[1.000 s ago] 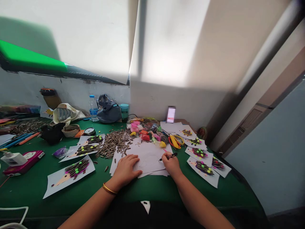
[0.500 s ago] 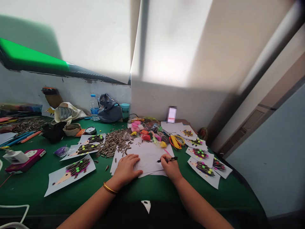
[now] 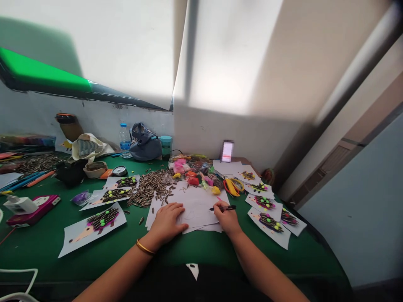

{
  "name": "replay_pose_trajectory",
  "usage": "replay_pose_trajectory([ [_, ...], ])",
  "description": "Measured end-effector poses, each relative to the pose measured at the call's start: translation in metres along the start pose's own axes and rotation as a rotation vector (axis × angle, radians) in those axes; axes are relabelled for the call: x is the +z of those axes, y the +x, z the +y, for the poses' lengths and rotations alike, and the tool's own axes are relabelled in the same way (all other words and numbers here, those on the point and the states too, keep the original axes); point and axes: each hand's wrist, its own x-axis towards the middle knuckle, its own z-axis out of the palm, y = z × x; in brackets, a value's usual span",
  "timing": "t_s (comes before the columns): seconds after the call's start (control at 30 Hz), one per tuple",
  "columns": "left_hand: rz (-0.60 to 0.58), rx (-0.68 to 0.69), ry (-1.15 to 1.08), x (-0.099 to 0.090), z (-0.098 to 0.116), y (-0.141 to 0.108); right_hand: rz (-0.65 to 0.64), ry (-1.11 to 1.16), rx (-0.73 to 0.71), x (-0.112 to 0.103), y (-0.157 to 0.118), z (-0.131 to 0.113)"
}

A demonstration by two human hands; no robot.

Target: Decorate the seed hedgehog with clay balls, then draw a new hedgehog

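Note:
My right hand is closed round a black pen, whose tip points left over a white sheet of paper. Faint drawn lines show on the sheet, between the two hands. Flat on the left part of the paper lies my left hand, its fingers spread and nothing in them. More sheets stick out beneath the top one. A heap of striped sunflower seeds lies just beyond my left hand, some of them scattered on the paper's upper left.
Finished-looking hedgehog pictures lie on the left, others on the right. Bags of coloured clay and yellow-handled scissors are beyond the paper. A phone leans at the wall. A water bottle stands by a blue bag.
My right hand has shifted slightly to the right with the pen, and the pen tip moved a little up and right. My left hand stays in place on the paper.

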Motion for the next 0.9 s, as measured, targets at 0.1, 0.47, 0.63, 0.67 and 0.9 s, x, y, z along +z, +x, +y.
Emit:
replay_pose_trajectory([
  [0.1, 0.007, 0.007, 0.004, 0.0004, -0.0003, -0.0003, -0.002, -0.035, 0.005, 0.0025, 0.0010, 0.0025],
  [0.47, 0.012, 0.003, 0.005, 0.0013, -0.0004, -0.0006, -0.025, -0.042, -0.003, 0.0040, 0.0021, 0.0062],
  [0.63, 0.011, 0.006, 0.005, 0.0010, -0.0002, 0.0001, -0.015, -0.050, 0.012, 0.0040, 0.0030, 0.0069],
  [0.67, 0.009, 0.007, 0.003, 0.0008, -0.0001, 0.0002, -0.014, -0.052, 0.010, 0.0038, 0.0031, 0.0069],
  [0.9, 0.008, 0.003, -0.005, 0.0009, -0.0007, 0.0005, 0.005, -0.049, 0.020, 0.0029, 0.0031, 0.0048],
])
